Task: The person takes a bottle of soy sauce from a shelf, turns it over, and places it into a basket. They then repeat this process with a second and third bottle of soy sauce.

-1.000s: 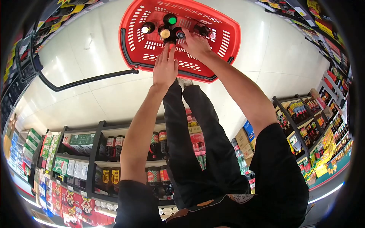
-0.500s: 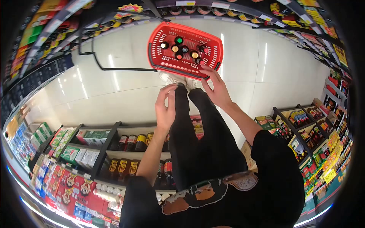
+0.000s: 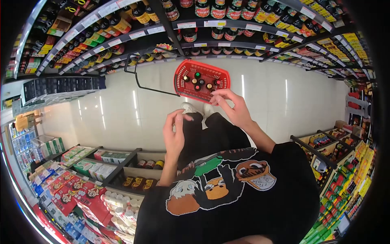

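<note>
A red shopping basket (image 3: 181, 86) stands on the pale floor in front of my feet, with several bottles (image 3: 198, 81) upright inside it. Its black handle (image 3: 140, 83) reaches out to the left. My left hand (image 3: 174, 132) hangs in the air above my legs, fingers loosely curled and apart, holding nothing. My right hand (image 3: 233, 107) is higher and to the right, near the basket's near rim, fingers spread and empty. Neither hand touches the basket or a bottle.
Shelves of dark sauce bottles (image 3: 211, 10) run across the far side of the aisle. Behind me, low shelves (image 3: 118, 166) hold boxes and bottles. More racks (image 3: 341, 162) stand at the right. The glossy floor (image 3: 101, 110) lies between them.
Both hands left the bottles in the basket and drew back toward my body. The view rose, so the basket now looks smaller and farther away.
</note>
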Demonstrator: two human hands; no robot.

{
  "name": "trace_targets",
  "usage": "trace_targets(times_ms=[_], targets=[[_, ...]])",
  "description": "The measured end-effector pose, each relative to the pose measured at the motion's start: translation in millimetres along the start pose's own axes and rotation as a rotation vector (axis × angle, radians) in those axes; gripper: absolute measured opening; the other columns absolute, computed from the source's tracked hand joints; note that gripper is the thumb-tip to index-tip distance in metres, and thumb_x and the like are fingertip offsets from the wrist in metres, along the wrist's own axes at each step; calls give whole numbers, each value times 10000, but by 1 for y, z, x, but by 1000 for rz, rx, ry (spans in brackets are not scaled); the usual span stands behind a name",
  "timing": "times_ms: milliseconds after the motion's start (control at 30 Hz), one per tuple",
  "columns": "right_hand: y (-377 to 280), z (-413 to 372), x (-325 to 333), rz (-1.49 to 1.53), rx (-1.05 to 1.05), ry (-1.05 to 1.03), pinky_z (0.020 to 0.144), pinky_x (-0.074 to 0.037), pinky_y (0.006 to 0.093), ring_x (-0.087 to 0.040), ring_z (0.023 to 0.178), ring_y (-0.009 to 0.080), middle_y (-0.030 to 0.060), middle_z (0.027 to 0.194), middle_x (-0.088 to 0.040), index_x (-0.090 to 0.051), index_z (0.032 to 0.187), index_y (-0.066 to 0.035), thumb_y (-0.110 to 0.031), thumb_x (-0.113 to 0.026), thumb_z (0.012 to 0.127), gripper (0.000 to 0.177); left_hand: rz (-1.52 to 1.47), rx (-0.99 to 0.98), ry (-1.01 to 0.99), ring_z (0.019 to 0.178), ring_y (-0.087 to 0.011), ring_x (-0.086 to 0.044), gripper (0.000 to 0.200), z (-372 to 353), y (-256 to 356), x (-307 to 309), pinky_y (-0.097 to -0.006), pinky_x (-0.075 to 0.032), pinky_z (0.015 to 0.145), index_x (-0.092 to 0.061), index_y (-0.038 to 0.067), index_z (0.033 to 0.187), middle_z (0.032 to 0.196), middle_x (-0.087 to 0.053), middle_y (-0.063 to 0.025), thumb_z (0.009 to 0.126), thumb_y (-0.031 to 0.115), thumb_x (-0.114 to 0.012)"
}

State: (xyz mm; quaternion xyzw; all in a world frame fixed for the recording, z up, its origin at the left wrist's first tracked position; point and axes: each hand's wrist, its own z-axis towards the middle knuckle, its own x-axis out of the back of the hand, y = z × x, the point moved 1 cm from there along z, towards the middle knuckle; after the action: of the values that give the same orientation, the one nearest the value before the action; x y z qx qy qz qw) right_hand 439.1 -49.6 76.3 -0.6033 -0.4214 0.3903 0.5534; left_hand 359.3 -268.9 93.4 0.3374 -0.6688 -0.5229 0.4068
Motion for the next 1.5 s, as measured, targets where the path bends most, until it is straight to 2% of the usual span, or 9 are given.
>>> trace_targets(times_ms=[133, 200, 233, 367, 433, 567, 733, 1067, 1500], targets=[[-16, -15, 0, -44, 25, 21, 863, -546, 304, -709, 950, 168, 106, 972, -723, -626, 1204, 3, -82, -546, 1038, 203, -168, 78, -68, 698, -100, -548, 182, -16, -7, 13, -268, -454, 652, -591, 1, 984, 768, -603, -22, 1071, 144, -517], [-17, -17, -4, -49, 19, 53, 846, -548, 300, -708, 920, 163, 109, 963, -726, -625, 1198, 10, -78, -546, 1037, 201, -17, 85, -110, 617, -70, -458, 223, -16, -5, 18, -240, -377, 571, -520, 25, 848, 705, -493, 19, 1049, 116, -548], [-17, -18, -7, -52, 29, 54, 846, -548, 300, -708, 920, 163, 109, 963, -726, -625, 1198, 10, -78, -546, 1037, 201, -25, 9, -83, 610, -50, -368, 270, -13, 1, 16, -238, -307, 551, -455, 45, 786, 696, -431, 30, 1028, 95, -563], [-17, -19, -23, -24, 41, 105, 827, -549, 304, -704, 902, 167, 106, 960, -723, -622, 1193, 18, -88, -542, 1041, 202, 43, -92, -78, 613, -52, -292, 341, 3, -1, 29, -253, -256, 537, -375, 58, 728, 675, -362, 38, 1004, 68, -575], [-17, -18, -34, -32, 46, 126, 825, -550, 305, -703, 902, 169, 104, 953, -720, -619, 1195, 21, -88, -540, 1042, 203, 87, -94, -70, 583, -66, -290, 411, 9, 3, 41, -293, -247, 500, -343, 30, 668, 619, -298, 1, 963, 52, -629], [-6, -7, -70, 50, 15, 209, 831, -544, 301, -688, 899, 166, 99, 949, -707, -610, 1205, 22, -88, -526, 1051, 207, 86, -90, -44, 578, -82, -276, 442, 18, 3, 86, -319, -234, 502, -310, 24, 641, 613, -281, -6, 949, 31, -627], [3, 16, -154, 186, 39, 281, 855, -528, 301, -663, 901, 154, 97, 942, -690, -604, 1195, 23, -88, -522, 1054, 197, 64, -195, 142, 567, -91, -246, 442, 29, -7, 174, -325, -212, 506, -308, 18, 633, 578, -266, -6, 940, 24, -626], [-23, 44, -317, 119, 80, 152, 835, -538, 302, -679, 874, 146, 78, 906, -701, -612, 1172, 30, -92, -533, 1042, 195, -76, -168, 181, 573, -39, -216, 486, 30, -17, 326, -300, -154, 491, -287, 68, 620, 579, -239, 64, 980, 74, -614], [-51, 118, -390, 153, 142, 99, 839, -539, 290, -661, 876, 150, 91, 921, -685, -601, 1197, 41, -86, -524, 1053, 207, 47, -118, 288, 561, -44, -233, 515, 32, -48, 424, -297, -166, 483, -315, 69, 616, 566, -252, 63, 1010, 157, -635]])
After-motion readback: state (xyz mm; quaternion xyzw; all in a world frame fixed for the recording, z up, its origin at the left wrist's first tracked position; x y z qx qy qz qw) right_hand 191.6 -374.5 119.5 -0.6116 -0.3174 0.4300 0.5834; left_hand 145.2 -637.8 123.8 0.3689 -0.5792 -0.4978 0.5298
